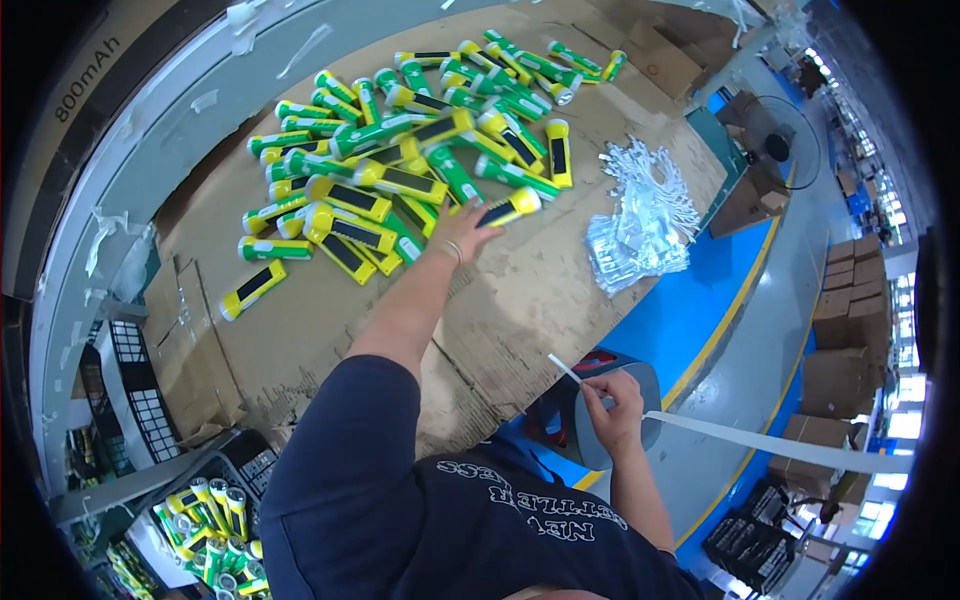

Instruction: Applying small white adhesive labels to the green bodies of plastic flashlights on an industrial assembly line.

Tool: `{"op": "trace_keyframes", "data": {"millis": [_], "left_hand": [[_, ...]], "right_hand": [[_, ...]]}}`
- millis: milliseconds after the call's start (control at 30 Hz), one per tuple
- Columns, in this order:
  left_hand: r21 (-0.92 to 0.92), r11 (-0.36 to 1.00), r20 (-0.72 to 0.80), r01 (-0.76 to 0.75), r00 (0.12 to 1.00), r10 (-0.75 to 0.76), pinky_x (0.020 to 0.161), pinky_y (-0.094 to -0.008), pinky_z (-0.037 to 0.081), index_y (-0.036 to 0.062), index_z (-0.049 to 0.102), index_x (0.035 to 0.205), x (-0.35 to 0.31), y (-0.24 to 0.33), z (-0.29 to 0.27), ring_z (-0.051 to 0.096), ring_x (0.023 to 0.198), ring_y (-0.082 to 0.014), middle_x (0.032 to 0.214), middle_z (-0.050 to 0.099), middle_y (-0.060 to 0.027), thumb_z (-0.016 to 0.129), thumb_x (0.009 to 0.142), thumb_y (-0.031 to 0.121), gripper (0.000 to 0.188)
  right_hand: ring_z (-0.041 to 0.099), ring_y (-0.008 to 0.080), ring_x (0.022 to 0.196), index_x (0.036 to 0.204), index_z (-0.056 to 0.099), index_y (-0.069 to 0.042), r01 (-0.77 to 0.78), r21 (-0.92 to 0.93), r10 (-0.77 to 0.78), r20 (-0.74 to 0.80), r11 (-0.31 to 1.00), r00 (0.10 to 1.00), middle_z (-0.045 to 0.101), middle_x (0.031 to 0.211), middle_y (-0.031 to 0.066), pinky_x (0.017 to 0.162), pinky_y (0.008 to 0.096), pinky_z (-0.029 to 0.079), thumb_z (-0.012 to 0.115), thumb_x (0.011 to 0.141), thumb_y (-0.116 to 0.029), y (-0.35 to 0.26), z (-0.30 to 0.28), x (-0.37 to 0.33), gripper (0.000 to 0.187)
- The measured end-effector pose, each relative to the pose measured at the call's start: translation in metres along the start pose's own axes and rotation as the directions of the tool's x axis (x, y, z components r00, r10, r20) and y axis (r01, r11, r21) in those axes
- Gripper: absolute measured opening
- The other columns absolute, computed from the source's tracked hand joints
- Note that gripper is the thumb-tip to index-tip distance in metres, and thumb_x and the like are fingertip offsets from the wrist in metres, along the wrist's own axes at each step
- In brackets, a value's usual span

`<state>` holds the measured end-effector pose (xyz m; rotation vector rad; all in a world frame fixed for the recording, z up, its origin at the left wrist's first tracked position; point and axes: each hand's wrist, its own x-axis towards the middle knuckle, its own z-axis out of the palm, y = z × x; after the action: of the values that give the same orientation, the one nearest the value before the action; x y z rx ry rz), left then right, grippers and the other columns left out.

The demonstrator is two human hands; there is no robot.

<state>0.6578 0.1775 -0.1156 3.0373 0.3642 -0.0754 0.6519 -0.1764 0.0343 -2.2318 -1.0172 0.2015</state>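
Observation:
My left hand (462, 236) reaches out over the cardboard-covered table to the near edge of a pile of green and yellow flashlights (400, 180). Its thumb and fingers are round the tail end of one yellow flashlight (518, 206) with a dark panel, whose head points right. My right hand (614, 405), held in front of my body at the table's near right edge, pinches a narrow white strip (562, 367) that sticks out beyond the fingertips. A longer white band (760, 441) runs off to the right from behind that hand; whether the two are one piece is hidden.
Right of the pile lies a heap of white cords and clear plastic packets (640, 225). A crate of flashlights (210, 530) stands at lower left. A grey-rimmed stool (648, 385) is beside my right hand. A fan (778, 148) and stacked cartons (845, 310) stand further right.

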Motion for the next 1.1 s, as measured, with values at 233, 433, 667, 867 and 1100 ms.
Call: {"op": "trace_keyframes", "data": {"millis": [233, 433, 667, 867, 1100], "left_hand": [[-0.240, 0.938, 0.036, 0.249, 0.968, -0.247, 0.103, -0.0476, 0.025, 0.0315, 0.046, 0.127, 0.013, -0.004, -0.019, 0.024, 0.131, -0.0295, 0.144, 0.022, -0.0093, 0.048, 0.085, 0.023, 0.043], [-0.387, 0.919, -0.290, -0.077, 0.956, -0.041, 0.100, -0.0438, 0.032, 0.0205, 0.051, 0.119, -0.142, 0.028, -0.010, 0.034, 0.121, -0.0369, 0.132, 0.033, -0.0170, 0.064, 0.070, 0.015, 0.051], [-0.507, 0.775, -0.432, 0.376, 0.668, -0.606, 0.098, -0.0443, 0.032, 0.0151, 0.055, 0.110, -0.372, -0.022, -0.040, 0.038, 0.116, -0.0371, 0.125, 0.040, -0.0189, 0.062, 0.069, 0.011, 0.042], [-0.479, 0.494, -0.600, 0.725, 0.141, -0.788, 0.095, -0.0410, 0.035, 0.0081, 0.057, 0.106, -0.586, -0.043, -0.071, 0.044, 0.110, -0.0344, 0.115, 0.046, -0.0181, 0.061, 0.072, 0.008, 0.034], [-0.178, -0.648, 0.041, 0.741, -0.652, -0.757, 0.098, -0.0496, 0.032, 0.0264, 0.022, 0.139, -0.776, 0.006, -0.002, 0.029, 0.123, -0.0458, 0.144, 0.011, -0.0204, 0.070, 0.064, 0.048, 0.092]], "right_hand": [[0.058, 0.0168, 0.067, 0.074, 0.062, -0.011, 0.040, 0.020, -0.041, 0.063, 0.999, 0.997, 0.058, 0.068, 0.0001, 0.091, 0.0401, 0.036, 0.067, 0.073, -0.011, -0.019, 0.007, -0.021, 0.005], [0.056, 0.0187, 0.066, 0.073, 0.062, -0.013, 0.232, 0.113, -0.246, 0.134, 0.966, 0.960, 0.057, 0.065, 0.0002, 0.081, 0.0355, 0.039, 0.067, 0.072, -0.013, -0.044, 0.035, -0.032, 0.005], [0.056, 0.0242, 0.065, 0.074, 0.063, -0.008, 0.288, 0.384, -0.440, 0.408, 0.878, 0.800, 0.057, 0.066, 0.0059, 0.066, 0.0338, 0.041, 0.064, 0.075, -0.015, -0.104, 0.087, -0.039, 0.008], [0.057, 0.0252, 0.065, 0.074, 0.063, -0.007, 0.303, 0.552, -0.599, 0.500, 0.777, 0.625, 0.058, 0.068, 0.0062, 0.067, 0.0347, 0.042, 0.064, 0.075, -0.015, -0.158, 0.137, -0.064, 0.008], [0.058, 0.0248, 0.069, 0.074, 0.063, -0.008, 0.395, 0.563, -0.685, 0.540, 0.726, 0.489, 0.060, 0.070, 0.0063, 0.072, 0.0349, 0.041, 0.065, 0.074, -0.015, -0.211, 0.165, -0.095, 0.008]]}}
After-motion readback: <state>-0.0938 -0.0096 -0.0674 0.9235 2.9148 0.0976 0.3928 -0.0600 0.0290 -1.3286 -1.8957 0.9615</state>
